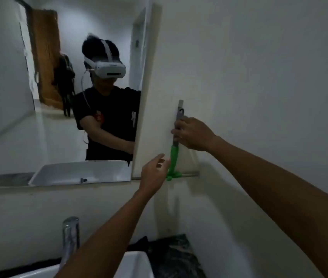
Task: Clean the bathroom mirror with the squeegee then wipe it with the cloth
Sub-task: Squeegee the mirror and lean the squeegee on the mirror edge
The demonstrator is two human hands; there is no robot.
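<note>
Head view: the squeegee (pixel 174 151) is held upright against the wall beside the mirror (pixel 58 117), its grey shaft gripped by the right hand (pixel 194 134). The left hand (pixel 155 173) is released, fingers relaxed, near the green handle. The tool is judged light and rigid, best gripped at the handle.

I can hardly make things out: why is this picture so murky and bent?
Head view: dim light, soft overall; the left hand is blurred; the wide lens bows the mirror edges; the squeegee in the right hand throws faint shadows on the wall.
</note>
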